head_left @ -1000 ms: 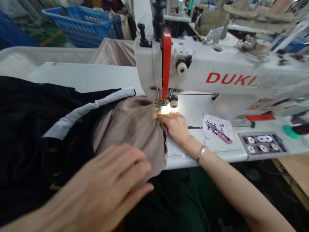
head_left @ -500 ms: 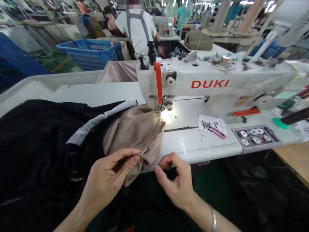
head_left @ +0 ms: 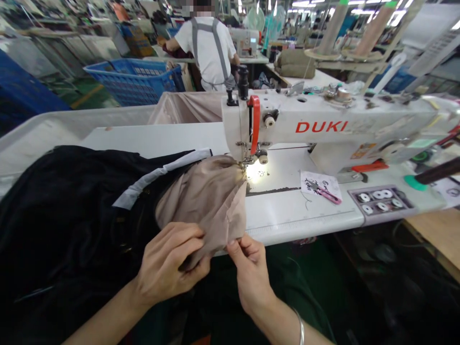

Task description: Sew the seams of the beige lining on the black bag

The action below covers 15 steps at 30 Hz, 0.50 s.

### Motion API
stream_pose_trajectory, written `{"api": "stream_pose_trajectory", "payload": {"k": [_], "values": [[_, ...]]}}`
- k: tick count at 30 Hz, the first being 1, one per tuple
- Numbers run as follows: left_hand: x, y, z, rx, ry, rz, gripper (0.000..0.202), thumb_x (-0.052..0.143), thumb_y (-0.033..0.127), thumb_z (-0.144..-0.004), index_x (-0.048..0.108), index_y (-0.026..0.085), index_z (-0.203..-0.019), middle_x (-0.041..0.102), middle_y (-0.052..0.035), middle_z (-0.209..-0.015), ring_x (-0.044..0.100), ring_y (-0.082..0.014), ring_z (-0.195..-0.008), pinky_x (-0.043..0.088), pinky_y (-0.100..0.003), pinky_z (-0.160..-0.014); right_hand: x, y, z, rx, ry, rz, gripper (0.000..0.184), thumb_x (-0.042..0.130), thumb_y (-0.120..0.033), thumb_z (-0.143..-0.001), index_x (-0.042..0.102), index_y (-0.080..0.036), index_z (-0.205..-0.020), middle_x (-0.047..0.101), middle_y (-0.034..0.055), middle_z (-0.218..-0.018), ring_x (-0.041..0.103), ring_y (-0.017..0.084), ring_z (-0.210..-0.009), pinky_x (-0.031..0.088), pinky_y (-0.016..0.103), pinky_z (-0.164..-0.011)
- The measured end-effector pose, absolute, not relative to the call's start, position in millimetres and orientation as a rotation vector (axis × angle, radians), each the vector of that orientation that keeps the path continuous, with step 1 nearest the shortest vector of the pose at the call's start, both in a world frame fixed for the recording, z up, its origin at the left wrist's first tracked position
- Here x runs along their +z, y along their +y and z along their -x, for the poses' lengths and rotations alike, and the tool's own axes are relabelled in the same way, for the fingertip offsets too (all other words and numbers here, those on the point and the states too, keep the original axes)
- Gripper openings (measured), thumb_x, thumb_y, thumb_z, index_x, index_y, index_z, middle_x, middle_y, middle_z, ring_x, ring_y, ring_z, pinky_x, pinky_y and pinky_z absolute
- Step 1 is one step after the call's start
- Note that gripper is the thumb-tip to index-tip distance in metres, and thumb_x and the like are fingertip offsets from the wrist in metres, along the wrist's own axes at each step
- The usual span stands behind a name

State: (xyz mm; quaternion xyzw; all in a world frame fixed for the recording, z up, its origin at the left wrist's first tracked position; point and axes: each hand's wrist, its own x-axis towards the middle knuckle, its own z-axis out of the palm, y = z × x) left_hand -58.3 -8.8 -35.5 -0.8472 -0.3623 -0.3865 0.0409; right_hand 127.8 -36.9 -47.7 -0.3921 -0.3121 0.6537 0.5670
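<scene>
A beige fabric piece [head_left: 204, 191] lies bunched on the sewing machine table [head_left: 273, 215], its far edge at the needle area under the lit machine head. My left hand [head_left: 176, 261] grips its near left part, fingers curled over the cloth. With thumb and fingers, my right hand [head_left: 249, 263] pinches the fabric's near right corner at the table's front edge. To the left spreads a dark garment [head_left: 72, 215] joined or tucked against the beige cloth. Along its top runs a white strip [head_left: 161, 175]. The sewing machine [head_left: 323, 115] stands just beyond.
Pink-handled thread snips [head_left: 327, 192] rest on a paper note [head_left: 312, 179] right of the needle. Further right is a bobbin tray [head_left: 381, 203]. Behind the table are a blue basket [head_left: 136, 84] and a person in a white shirt [head_left: 212, 48] facing away.
My right hand has moved in and taken hold of the fabric's corner. My left hand has shifted from a fingertip pinch to a fuller grip. The cloth's right edge now lies straighter.
</scene>
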Motion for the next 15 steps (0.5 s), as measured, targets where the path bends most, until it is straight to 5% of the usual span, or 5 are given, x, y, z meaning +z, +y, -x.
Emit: {"api": "stream_pose_trajectory", "payload": {"k": [6, 11, 15], "values": [[-20, 0, 76, -1.190, -1.368, 2.732, 0.008, 0.064, 0.013, -0.090, 0.067, 0.018, -0.095, 0.070, -0.0009, -0.087, 0.067, -0.0105, -0.078, 0.053, -0.019, -0.074, -56, -49, -136, 1.649, -0.626, 1.002, 0.041, 0.074, -0.053, -0.084, 0.063, -0.018, -0.065, 0.057, -0.0001, -0.067, 0.047, 0.014, -0.069, 0.043, 0.027, -0.072], [-17, 8, 80, -1.547, -2.273, 3.022, 0.036, 0.049, 0.042, -0.100, 0.063, 0.016, -0.080, 0.064, -0.0050, -0.079, 0.058, -0.0136, -0.067, 0.047, -0.022, -0.059, -58, -55, -145, 1.292, -0.871, 1.242, 0.029, 0.071, -0.043, -0.089, 0.061, -0.019, -0.077, 0.056, -0.0013, -0.069, 0.049, 0.013, -0.065, 0.043, 0.026, -0.065], [-23, 9, 79, -1.624, -2.434, 2.954, 0.040, 0.048, 0.048, -0.099, 0.055, 0.016, -0.075, 0.051, -0.0008, -0.067, 0.045, -0.0100, -0.056, 0.040, -0.020, -0.051, -35, -60, -143, 0.895, -1.196, 1.208, 0.008, 0.072, -0.022, -0.087, 0.064, -0.021, -0.085, 0.059, -0.0024, -0.073, 0.053, 0.012, -0.063, 0.045, 0.024, -0.061]]}}
